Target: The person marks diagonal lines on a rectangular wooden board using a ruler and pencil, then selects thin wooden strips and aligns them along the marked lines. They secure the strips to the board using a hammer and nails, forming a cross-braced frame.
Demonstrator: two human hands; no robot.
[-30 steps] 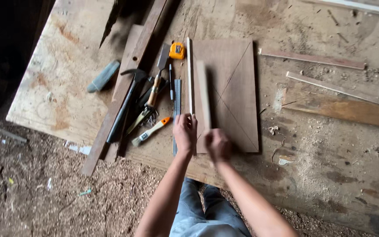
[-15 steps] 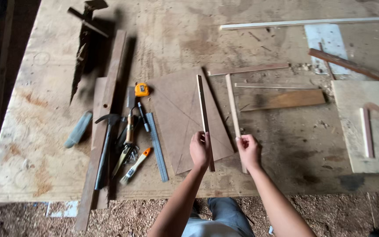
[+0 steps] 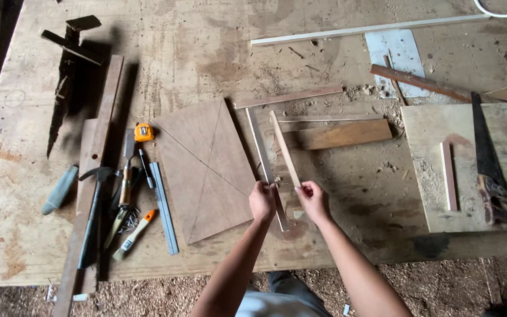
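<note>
Gripping one thin wooden strip (image 3: 284, 149) at its near end, left hand (image 3: 262, 201) and right hand (image 3: 313, 199) work mid-frame beside a pencil-marked, uncut board (image 3: 203, 167).

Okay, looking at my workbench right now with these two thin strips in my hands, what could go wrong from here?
The left hand and right hand each hold a thin wooden strip by its near end only, so the far ends could swing into the brown rectangular plywood panel and shift it.

The rough strip edges may give splinters to bare fingers.

The dark-bladed handsaw lies close to your right; a sideways reach could brush its teeth.
</note>
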